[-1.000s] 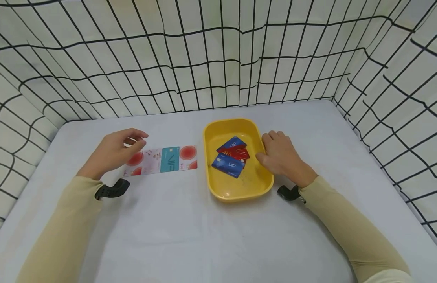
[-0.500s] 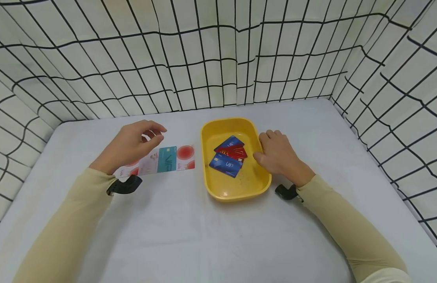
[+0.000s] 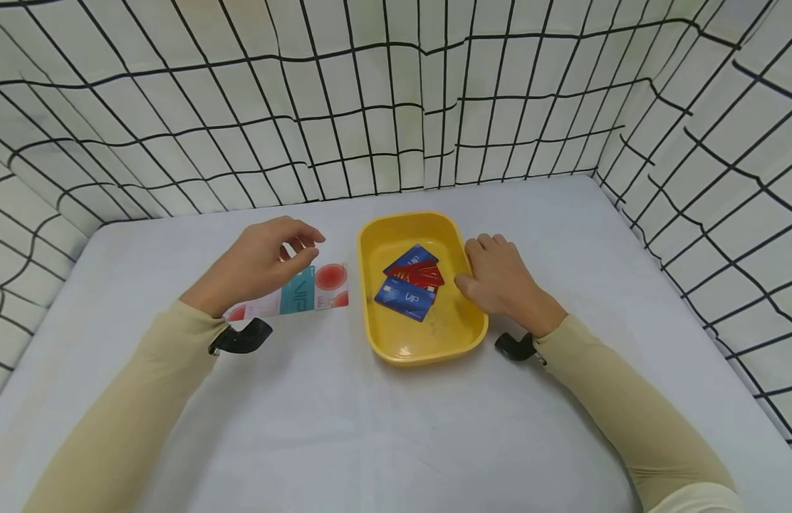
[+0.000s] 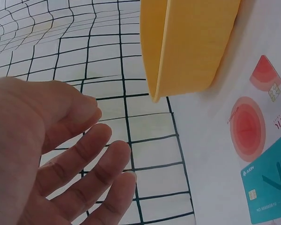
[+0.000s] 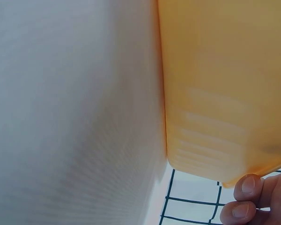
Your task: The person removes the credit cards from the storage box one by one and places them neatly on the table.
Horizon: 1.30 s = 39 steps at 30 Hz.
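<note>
My left hand hovers over a row of cards left of the yellow tray, its fingers loosely bent with nothing in them. Below it lie a teal VIP card and, at the row's right end, a white card with red circles. The hand covers part of the row's left side. At the tray's right side, my right hand grips the rim, thumb over the edge. Inside the tray, blue VIP cards and red cards overlap in a loose pile. The left wrist view shows the teal card flat on the table.
A white cloth covers the table. Black wire grid panels backed with white stand along its back and sides. A black wrist strap sits at the left sleeve, and another strap at the right one.
My left hand has moved right across the row of cards toward the tray, uncovering the row's left part less than before. The right hand keeps its hold on the rim.
</note>
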Available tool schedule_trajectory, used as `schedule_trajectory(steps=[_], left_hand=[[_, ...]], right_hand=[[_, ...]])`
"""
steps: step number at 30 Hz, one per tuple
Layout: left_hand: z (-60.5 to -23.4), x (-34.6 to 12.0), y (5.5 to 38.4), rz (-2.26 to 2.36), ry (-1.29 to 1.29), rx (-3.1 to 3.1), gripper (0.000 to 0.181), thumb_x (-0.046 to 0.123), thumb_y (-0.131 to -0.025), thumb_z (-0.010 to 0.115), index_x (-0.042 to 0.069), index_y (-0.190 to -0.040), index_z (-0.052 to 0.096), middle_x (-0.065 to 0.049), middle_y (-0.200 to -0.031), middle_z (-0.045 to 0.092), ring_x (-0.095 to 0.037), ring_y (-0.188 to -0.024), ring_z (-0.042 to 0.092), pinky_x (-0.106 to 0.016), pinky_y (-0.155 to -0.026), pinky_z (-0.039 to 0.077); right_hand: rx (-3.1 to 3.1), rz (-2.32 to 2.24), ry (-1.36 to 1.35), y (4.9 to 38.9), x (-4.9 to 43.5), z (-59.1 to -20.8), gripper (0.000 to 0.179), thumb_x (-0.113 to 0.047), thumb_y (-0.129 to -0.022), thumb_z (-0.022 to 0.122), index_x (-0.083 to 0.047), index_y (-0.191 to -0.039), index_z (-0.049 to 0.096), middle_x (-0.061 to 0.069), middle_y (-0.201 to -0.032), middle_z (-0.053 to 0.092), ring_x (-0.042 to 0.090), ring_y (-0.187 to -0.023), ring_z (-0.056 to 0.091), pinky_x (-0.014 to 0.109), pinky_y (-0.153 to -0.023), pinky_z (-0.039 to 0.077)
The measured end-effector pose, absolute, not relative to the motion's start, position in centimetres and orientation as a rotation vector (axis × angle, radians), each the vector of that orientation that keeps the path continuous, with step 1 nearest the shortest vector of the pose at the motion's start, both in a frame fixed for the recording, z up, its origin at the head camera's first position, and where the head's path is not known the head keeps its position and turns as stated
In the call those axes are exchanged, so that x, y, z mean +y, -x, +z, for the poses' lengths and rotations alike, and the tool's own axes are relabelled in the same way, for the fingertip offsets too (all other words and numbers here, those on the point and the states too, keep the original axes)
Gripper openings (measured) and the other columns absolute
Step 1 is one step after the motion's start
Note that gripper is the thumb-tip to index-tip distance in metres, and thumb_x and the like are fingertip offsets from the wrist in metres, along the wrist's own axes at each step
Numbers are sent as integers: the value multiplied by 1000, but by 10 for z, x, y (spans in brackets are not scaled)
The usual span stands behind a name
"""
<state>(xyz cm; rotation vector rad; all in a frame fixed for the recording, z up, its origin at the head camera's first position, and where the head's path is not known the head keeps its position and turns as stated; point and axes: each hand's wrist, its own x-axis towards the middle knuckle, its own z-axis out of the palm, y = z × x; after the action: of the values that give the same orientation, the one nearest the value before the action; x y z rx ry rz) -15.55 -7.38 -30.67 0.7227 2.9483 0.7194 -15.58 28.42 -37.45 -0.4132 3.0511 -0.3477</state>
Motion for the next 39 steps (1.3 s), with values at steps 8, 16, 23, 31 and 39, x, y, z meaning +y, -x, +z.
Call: schedule_trajectory(steps=[8,16,23,31,39], left_hand=[[-308,-58,158,682,-796,2939,28,19,-100,65,8,-125,69,-8,-117,72,-22,-104,65,-44,-90,60],[-309,-40,160,677,-814,2912,27,20,-99,66,9,-124,70,-7,-113,71,-24,-104,65,-44,-90,60],[-312,-27,164,691,-846,2873,28,19,-99,66,8,-125,70,-7,-114,71,-26,-106,64,-44,-89,61],[-317,-14,168,688,-897,2839,26,20,-99,68,10,-123,70,-5,-114,70,-22,-106,64,-43,-91,62],[-321,-2,170,666,-941,2792,26,20,-99,68,12,-124,69,-6,-115,69,-21,-108,63,-42,-93,61]], right_hand=[[3065,-356,420,156,285,-376,39,-30,-89,51,0,-113,58,12,-95,53,31,-93,46,42,-84,38],[3065,-370,436,158,286,-377,41,-30,-89,50,-1,-115,59,11,-95,53,30,-94,46,41,-84,38],[3055,-370,420,158,287,-378,43,-31,-89,51,-1,-118,59,11,-97,54,30,-95,46,42,-85,38],[3053,-370,407,158,287,-378,41,-31,-88,51,-2,-116,59,11,-96,53,30,-94,46,41,-84,38],[3066,-388,443,159,289,-378,36,-30,-88,50,-2,-109,59,11,-93,52,30,-92,45,39,-80,36]])
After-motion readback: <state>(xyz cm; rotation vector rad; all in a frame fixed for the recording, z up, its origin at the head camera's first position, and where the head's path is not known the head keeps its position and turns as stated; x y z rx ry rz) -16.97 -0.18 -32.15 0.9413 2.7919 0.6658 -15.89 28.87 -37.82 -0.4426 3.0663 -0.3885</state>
